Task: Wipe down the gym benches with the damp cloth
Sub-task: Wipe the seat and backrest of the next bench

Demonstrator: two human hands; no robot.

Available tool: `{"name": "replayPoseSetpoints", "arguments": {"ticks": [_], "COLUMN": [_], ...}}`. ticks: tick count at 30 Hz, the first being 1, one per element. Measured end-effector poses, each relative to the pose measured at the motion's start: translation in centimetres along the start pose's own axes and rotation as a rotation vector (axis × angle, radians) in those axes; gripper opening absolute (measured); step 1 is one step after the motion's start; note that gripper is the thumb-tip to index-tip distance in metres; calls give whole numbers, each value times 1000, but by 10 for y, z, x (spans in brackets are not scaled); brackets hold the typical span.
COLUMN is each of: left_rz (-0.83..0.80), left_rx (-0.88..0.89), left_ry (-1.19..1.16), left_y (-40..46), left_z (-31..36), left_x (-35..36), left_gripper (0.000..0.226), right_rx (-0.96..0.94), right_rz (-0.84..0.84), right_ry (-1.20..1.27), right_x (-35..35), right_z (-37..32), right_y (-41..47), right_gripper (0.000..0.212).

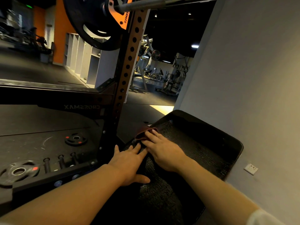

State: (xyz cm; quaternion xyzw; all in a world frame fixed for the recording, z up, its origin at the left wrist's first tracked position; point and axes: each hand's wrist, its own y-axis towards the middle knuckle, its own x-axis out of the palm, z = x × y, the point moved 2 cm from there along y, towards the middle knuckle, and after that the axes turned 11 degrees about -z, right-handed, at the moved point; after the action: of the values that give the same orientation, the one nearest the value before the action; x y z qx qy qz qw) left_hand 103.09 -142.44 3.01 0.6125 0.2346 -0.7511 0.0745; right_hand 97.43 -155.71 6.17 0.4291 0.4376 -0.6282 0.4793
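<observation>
- The right hand (164,151) lies flat on the dark reddish cloth (143,134), fingers straight and close together, pressing it onto the far left part of the black bench (203,153) pad.
- The left hand (129,164) rests open beside it, fingers spread on the pad's left edge, thumb out; it holds nothing and seems to steady the body or the pad.
- The cloth is bunched at the pad's edge, next to the upright post of the rack (128,65); part of it hangs past the edge, so it could slip off.
- To wipe well, I would keep the palm flat and the weight even, so the whole cloth touches the grainy surface, not only the fingertips.
- Long overlapping strokes from the left edge toward the wall (251,78) side would likely cover the pad without gaps.
- The pad's far right part shows a sheen, but whether that is damp or light I cannot tell.
- Watch the head: a loaded bar with a weight plate (90,21) sits above the bench.
</observation>
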Motion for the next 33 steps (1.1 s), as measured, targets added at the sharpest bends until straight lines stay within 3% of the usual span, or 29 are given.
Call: {"name": "replayPoseSetpoints", "arguments": {"ticks": [4, 8, 16, 22, 27, 33], "left_rz": [2, 16, 9, 14, 10, -31], "left_rx": [16, 18, -1, 6, 23, 26], "left_ry": [-12, -10, 23, 32, 56, 109], "left_y": [-1, 2, 2, 3, 3, -2], "left_z": [-3, -6, -6, -9, -9, -3], "left_x": [2, 6, 3, 4, 5, -3], "left_gripper": [100, 100, 101, 101, 95, 86], "right_rx": [217, 446, 243, 573, 453, 628], "right_rz": [93, 163, 124, 272, 205, 234], "right_ry": [-102, 49, -7, 139, 136, 143], "right_x": [-20, -25, -13, -23, -21, -26], "right_z": [44, 69, 40, 67, 54, 76], "right_y": [9, 23, 23, 24, 40, 12], "right_gripper": [48, 48, 48, 47, 48, 52]}}
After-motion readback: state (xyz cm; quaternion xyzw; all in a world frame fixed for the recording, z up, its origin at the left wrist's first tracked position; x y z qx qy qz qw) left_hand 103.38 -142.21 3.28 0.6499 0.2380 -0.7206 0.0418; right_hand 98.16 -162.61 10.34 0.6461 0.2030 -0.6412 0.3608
